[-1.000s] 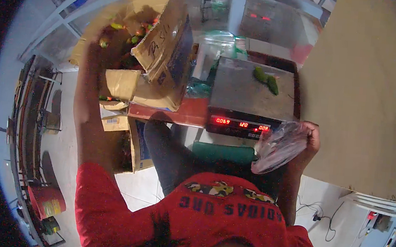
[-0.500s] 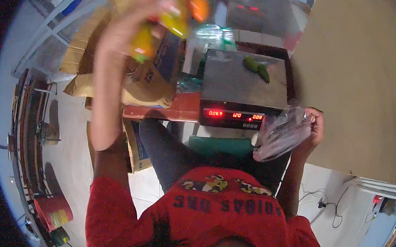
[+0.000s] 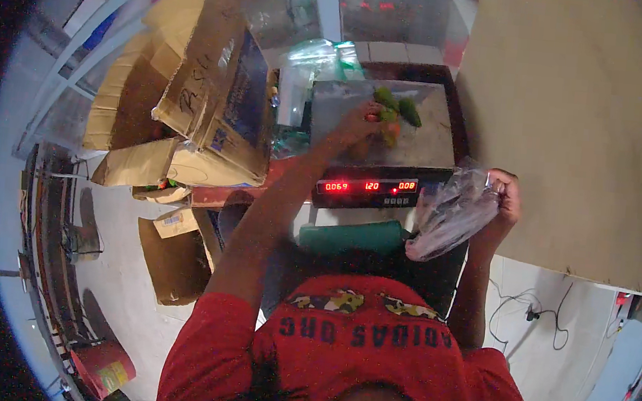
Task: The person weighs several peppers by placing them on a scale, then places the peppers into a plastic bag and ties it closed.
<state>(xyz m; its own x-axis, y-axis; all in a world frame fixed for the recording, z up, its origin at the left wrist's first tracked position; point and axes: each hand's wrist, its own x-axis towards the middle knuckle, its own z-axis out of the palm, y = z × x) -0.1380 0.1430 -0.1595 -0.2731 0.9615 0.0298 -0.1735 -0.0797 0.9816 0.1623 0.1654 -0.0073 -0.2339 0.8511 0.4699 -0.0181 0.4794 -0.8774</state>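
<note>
My left hand (image 3: 360,124) reaches onto the steel plate (image 3: 430,145) of the digital scale, its fingers closed on small green and orange peppers (image 3: 388,128). Another green pepper (image 3: 410,111) lies just right of them on the plate. My right hand (image 3: 505,192) grips a crumpled clear plastic bag (image 3: 454,208) at the scale's lower right corner. The scale's red-lit display (image 3: 366,187) faces me.
At the left stands an open cardboard box (image 3: 198,83), above another box (image 3: 170,271) on the floor. Plastic packaging (image 3: 310,62) lies behind the scale. A large tan board (image 3: 572,123) fills the right. Cables (image 3: 532,314) lie on the floor at lower right.
My left hand has come from the cardboard box, lifting a bunch of peppers, and moved right and down onto the scale plate. My right hand still holds the bag, slightly higher.
</note>
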